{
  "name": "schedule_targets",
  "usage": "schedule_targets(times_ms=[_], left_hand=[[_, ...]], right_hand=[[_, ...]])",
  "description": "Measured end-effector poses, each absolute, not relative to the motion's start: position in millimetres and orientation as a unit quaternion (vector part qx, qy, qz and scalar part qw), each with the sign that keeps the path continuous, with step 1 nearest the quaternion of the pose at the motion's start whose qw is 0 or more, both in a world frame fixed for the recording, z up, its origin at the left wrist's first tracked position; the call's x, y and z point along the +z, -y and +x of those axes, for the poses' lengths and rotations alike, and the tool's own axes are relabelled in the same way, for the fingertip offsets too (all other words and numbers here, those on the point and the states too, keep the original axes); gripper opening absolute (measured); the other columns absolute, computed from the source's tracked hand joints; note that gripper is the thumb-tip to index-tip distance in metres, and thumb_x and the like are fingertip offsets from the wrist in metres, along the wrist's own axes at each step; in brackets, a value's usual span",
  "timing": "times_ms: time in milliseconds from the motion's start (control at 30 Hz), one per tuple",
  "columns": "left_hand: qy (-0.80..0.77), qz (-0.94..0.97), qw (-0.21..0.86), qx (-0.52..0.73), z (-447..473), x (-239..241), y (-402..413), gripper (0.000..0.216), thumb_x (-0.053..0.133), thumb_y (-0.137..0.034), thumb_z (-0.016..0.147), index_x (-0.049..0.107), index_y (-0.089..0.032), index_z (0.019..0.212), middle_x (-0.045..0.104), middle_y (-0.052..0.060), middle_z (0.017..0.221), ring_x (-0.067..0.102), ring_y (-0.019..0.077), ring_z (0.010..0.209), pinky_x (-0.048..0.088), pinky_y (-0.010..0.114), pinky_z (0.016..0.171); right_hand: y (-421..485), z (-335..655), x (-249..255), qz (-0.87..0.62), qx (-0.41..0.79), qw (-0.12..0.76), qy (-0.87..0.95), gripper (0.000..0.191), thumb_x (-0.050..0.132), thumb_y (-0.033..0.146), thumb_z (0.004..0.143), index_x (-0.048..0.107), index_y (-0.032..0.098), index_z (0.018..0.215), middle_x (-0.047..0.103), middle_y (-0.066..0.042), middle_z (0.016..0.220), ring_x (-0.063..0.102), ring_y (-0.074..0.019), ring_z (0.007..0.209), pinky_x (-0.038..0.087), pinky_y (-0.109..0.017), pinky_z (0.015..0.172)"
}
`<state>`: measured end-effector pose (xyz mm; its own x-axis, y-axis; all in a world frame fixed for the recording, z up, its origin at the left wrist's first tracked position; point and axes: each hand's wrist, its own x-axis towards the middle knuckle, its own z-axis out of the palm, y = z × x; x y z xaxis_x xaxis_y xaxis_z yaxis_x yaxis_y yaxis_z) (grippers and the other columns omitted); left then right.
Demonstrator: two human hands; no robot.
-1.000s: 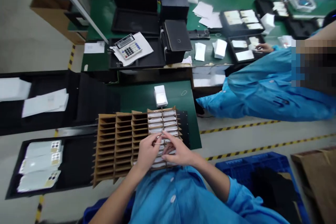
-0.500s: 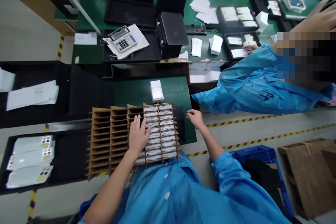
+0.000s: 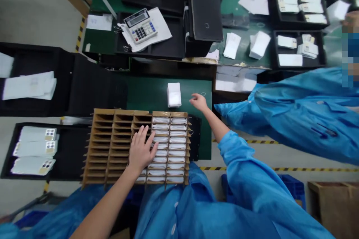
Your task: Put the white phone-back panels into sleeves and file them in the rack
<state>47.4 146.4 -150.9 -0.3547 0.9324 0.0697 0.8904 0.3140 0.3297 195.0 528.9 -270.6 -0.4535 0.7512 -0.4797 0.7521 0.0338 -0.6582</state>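
Note:
My left hand [image 3: 141,149] lies flat with spread fingers on a brown cardboard divider grid [image 3: 109,140]. The grid's left columns show bare slots, while white folded papers [image 3: 176,152] fill slots of the two right columns. Some slots are hidden beneath the hand. Beyond the grid, a small stack of white papers [image 3: 174,95] rests on the green table [image 3: 148,86]. To the right of that stack hovers my right hand [image 3: 198,101], fingers loosely bent and a little apart, with nothing visible in them. A thin rubber band [image 3: 203,93] lies close behind it.
A co-worker's blue sleeve [image 3: 303,108] reaches in from the right. Black trays [image 3: 75,149] with white phone-shaped pieces [image 3: 35,142] stand at left. On the back bench are a calculator [image 3: 141,28], a black box [image 3: 206,16] and trays of small pieces [image 3: 298,7].
My right hand has moved from beside the grid's right edge forward and left, towards the paper stack, and its fingers have loosened. My left hand stays on the grid. The view has shifted.

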Motion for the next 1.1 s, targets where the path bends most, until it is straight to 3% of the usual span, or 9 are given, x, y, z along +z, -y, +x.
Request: schedule_targets(times_ms=[167,233,400,567,667,767,900,1033,1100], left_hand=[[-0.805,0.574,0.052,0.141,49,-149,-143,0.059,0.066,-0.031,0.096,0.057,-0.025,0.154,0.04,0.017,0.172,0.035,0.0382,0.161,0.033,0.058,0.128],[-0.808,0.57,0.058,0.137,50,-149,-143,0.062,0.067,-0.031,0.095,0.056,-0.026,0.156,0.039,0.016,0.173,0.035,0.0379,0.161,0.033,0.058,0.128],[-0.811,0.562,0.064,0.148,52,-146,-143,0.061,0.069,-0.032,0.094,0.059,-0.025,0.154,0.041,0.017,0.171,0.038,0.038,0.16,0.034,0.057,0.128],[-0.809,0.564,0.054,0.156,53,-143,-145,0.06,0.068,-0.03,0.094,0.06,-0.024,0.153,0.044,0.017,0.169,0.039,0.0372,0.159,0.034,0.055,0.128],[-0.809,0.562,0.058,0.16,52,-143,-145,0.059,0.068,-0.03,0.095,0.06,-0.024,0.153,0.043,0.017,0.17,0.038,0.0372,0.159,0.033,0.055,0.129],[-0.811,0.558,0.068,0.164,53,-143,-145,0.059,0.068,-0.03,0.095,0.06,-0.024,0.154,0.042,0.017,0.17,0.037,0.0372,0.16,0.032,0.055,0.13],[-0.814,0.554,0.077,0.159,54,-145,-144,0.058,0.066,-0.031,0.097,0.058,-0.026,0.155,0.041,0.015,0.172,0.035,0.0361,0.161,0.032,0.056,0.13],[-0.812,0.555,0.078,0.163,51,-148,-145,0.052,0.063,-0.033,0.099,0.063,-0.023,0.15,0.044,0.018,0.17,0.035,0.0366,0.161,0.032,0.057,0.129],[-0.812,0.545,0.091,0.188,50,-146,-148,0.049,0.062,-0.034,0.1,0.065,-0.023,0.147,0.047,0.018,0.167,0.037,0.0369,0.16,0.032,0.059,0.129]], right_hand=[[-536,90,-333,0.581,-0.483,0.057,-0.653,0.104,0.094,0.045,0.073,0.046,0.007,0.158,0.07,-0.024,0.14,0.066,-0.037,0.133,0.053,-0.041,0.111],[-531,73,-352,0.591,-0.502,0.068,-0.627,0.111,0.099,0.043,0.065,0.046,0.008,0.156,0.067,-0.025,0.145,0.064,-0.0376,0.136,0.052,-0.042,0.112],[-523,63,-368,0.603,-0.531,0.08,-0.589,0.086,0.1,0.035,0.062,0.062,0.011,0.136,0.071,-0.02,0.138,0.068,-0.031,0.127,0.058,-0.037,0.104],[-519,59,-355,0.599,-0.6,0.094,-0.522,0.052,0.096,0.028,0.066,0.071,0.008,0.108,0.081,-0.013,0.099,0.078,-0.0239,0.087,0.065,-0.033,0.076],[-518,59,-343,0.572,-0.657,0.084,-0.483,0.044,0.093,0.022,0.069,0.071,0.009,0.105,0.081,-0.009,0.088,0.077,-0.0212,0.074,0.066,-0.033,0.072],[-521,63,-328,0.536,-0.711,0.07,-0.451,0.038,0.089,0.016,0.072,0.071,0.012,0.104,0.082,-0.01,0.088,0.078,-0.0229,0.075,0.068,-0.038,0.076],[-537,77,-287,0.486,-0.759,0.003,-0.433,0.042,0.083,0.015,0.074,0.07,0.016,0.114,0.083,-0.009,0.103,0.079,-0.0237,0.09,0.068,-0.038,0.085],[-562,114,-202,0.382,-0.797,-0.127,-0.45,0.053,0.087,0.025,0.068,0.072,0.017,0.118,0.082,-0.009,0.115,0.078,-0.0287,0.098,0.068,-0.041,0.088],[-560,145,-147,0.356,-0.792,-0.143,-0.474,0.059,0.091,0.031,0.064,0.073,0.016,0.118,0.082,-0.011,0.118,0.077,-0.0323,0.102,0.068,-0.044,0.089]])
